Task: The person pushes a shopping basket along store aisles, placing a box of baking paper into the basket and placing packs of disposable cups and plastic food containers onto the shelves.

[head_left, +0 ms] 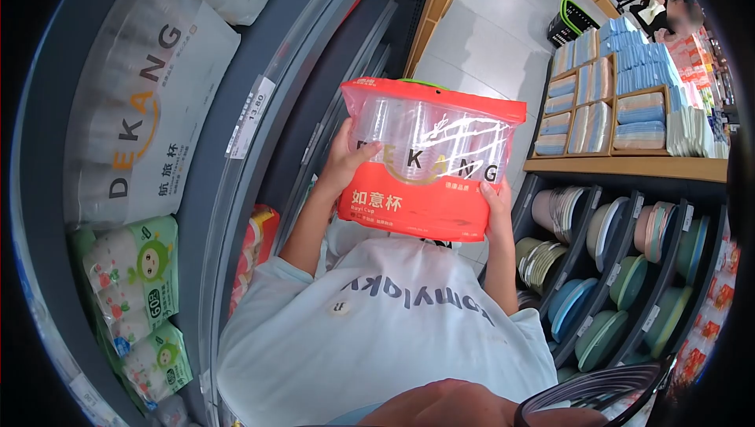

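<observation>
A red and clear bag of plastic cups (425, 160), printed "DEKANG", is held up in front of my chest. At its left side my left hand (344, 161) grips the edge, thumb across the front. My right hand (495, 205) clasps the lower right edge, with the thumb on the front and the other fingers hidden behind. Through the clear upper part, stacked transparent cups show. A bit of green shows above the bag's top edge; what it belongs to is hidden.
Left, a dark shelf holds white "DEKANG" cup bags (149, 104) and green packs (141, 270). A price tag (250, 116) sits on its edge. Right, folded towels (637, 57) lie above racked bowls (621, 277). A black basket (570, 24) and another person (657, 12) are farther back.
</observation>
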{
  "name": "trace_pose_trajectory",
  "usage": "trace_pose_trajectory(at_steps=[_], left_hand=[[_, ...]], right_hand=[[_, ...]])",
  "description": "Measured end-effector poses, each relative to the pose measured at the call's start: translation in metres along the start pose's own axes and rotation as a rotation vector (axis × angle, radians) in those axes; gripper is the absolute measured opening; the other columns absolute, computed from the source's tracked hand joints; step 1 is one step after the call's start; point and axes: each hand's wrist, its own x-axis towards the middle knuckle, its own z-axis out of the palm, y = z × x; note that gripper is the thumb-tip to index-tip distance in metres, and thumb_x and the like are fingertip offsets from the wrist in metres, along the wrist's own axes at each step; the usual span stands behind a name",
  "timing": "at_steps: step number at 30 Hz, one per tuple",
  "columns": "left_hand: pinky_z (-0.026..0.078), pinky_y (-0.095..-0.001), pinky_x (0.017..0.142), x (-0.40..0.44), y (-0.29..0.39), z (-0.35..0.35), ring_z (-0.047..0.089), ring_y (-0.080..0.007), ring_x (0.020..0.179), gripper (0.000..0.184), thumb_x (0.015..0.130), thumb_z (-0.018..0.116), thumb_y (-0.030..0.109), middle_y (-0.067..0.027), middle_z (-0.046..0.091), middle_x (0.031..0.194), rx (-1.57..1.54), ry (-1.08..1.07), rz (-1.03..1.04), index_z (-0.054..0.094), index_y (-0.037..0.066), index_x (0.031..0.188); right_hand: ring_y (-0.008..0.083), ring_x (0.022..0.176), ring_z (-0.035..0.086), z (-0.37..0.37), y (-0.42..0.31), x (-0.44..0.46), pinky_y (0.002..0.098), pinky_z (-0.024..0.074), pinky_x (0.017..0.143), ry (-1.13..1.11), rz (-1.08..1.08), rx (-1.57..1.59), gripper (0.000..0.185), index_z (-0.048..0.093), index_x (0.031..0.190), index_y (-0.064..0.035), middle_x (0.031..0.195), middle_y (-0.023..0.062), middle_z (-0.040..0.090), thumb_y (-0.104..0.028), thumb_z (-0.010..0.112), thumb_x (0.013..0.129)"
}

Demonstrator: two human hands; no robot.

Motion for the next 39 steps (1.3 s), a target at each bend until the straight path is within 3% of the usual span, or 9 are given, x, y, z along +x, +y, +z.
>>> trace_pose_trajectory(at_steps=[13,20,23,26,28,31,35,36,39], left_hand=[[0.049,-0.0341,0.097,0.006,-0.021,-0.003,0.057,-0.0207,0.117,0.062,0.084,0.078,0.014,-0.0159,0.056,0.126,0.255,0.122,0.018,0.041,0.000,0.132],[0.049,-0.0341,0.096,0.000,-0.013,-0.013,0.059,-0.0207,0.115,0.065,0.080,0.081,0.016,-0.0142,0.057,0.126,-0.151,-0.050,-0.169,0.044,0.002,0.132],[0.048,-0.0343,0.098,-0.003,-0.010,-0.010,0.059,-0.0205,0.115,0.070,0.077,0.083,0.020,-0.0128,0.058,0.126,-0.203,-0.142,-0.201,0.047,0.002,0.134],[0.045,-0.0346,0.102,-0.008,-0.022,-0.004,0.058,-0.0200,0.116,0.075,0.073,0.084,0.022,-0.0114,0.058,0.126,-0.102,-0.064,-0.170,0.047,0.001,0.136],[0.044,-0.0349,0.104,-0.011,-0.027,0.008,0.058,-0.0197,0.117,0.077,0.072,0.084,0.021,-0.0110,0.059,0.125,-0.012,0.020,-0.125,0.047,0.000,0.136],[0.046,-0.0343,0.100,-0.015,-0.016,0.023,0.060,-0.0206,0.114,0.075,0.072,0.083,0.015,-0.0107,0.060,0.125,0.261,0.178,0.366,0.047,-0.001,0.136],[0.052,-0.0418,0.096,-0.023,-0.013,-0.013,0.063,-0.0261,0.111,0.074,0.068,0.090,0.017,-0.0123,0.063,0.120,0.492,0.288,0.565,0.054,-0.001,0.130],[0.053,-0.0418,0.096,-0.013,-0.012,-0.050,0.065,-0.0304,0.111,0.074,0.069,0.091,0.016,-0.0162,0.064,0.121,1.169,0.194,0.766,0.053,0.000,0.131],[0.050,-0.0448,0.102,0.019,0.021,-0.039,0.061,-0.0348,0.116,0.066,0.070,0.088,0.009,-0.0195,0.061,0.123,1.013,0.366,1.150,0.055,0.002,0.127]], right_hand=[[0.0193,0.108,0.064,-0.006,0.016,-0.009,0.0344,0.0527,0.094,0.088,0.071,0.009,0.053,0.045,0.138,0.0019,0.124,0.0132,0.062,-0.017,0.066,0.093],[0.0173,0.108,0.063,-0.028,0.027,-0.015,0.0335,0.0500,0.096,0.061,-0.135,-0.026,0.057,0.044,0.140,0.0027,0.125,0.0121,0.062,-0.018,0.067,0.093],[0.0160,0.108,0.063,-0.040,0.032,-0.008,0.0327,0.0495,0.096,0.005,-0.295,-0.213,0.054,0.046,0.140,0.0026,0.124,0.0103,0.062,-0.017,0.065,0.093],[0.0232,0.116,0.060,-0.034,0.038,0.004,0.0366,0.0466,0.102,0.123,-0.095,-0.351,0.055,0.047,0.140,0.0027,0.131,0.0149,0.059,-0.018,0.067,0.093],[0.0333,0.128,0.052,-0.022,0.046,0.006,0.0414,0.0409,0.109,0.259,-0.287,-0.964,0.059,0.045,0.142,0.0025,0.141,0.0214,0.052,-0.020,0.069,0.093],[0.0405,0.135,0.044,-0.016,0.056,0.005,0.0444,0.0354,0.114,0.205,-0.374,-1.051,0.065,0.045,0.143,0.0026,0.146,0.0256,0.044,-0.024,0.072,0.090],[0.0405,0.134,0.044,-0.011,0.063,0.001,0.0448,0.0366,0.113,0.137,-0.318,-1.051,0.064,0.047,0.142,0.0005,0.146,0.0244,0.045,-0.025,0.073,0.089],[0.0405,0.134,0.044,-0.009,0.064,-0.002,0.0451,0.0371,0.112,0.114,-0.285,-1.056,0.063,0.048,0.141,-0.0003,0.146,0.0239,0.045,-0.025,0.073,0.089],[0.0412,0.132,0.046,-0.012,0.071,-0.002,0.0459,0.0386,0.110,0.064,-0.256,-1.093,0.061,0.050,0.139,-0.0016,0.144,0.0227,0.047,-0.025,0.073,0.088]])
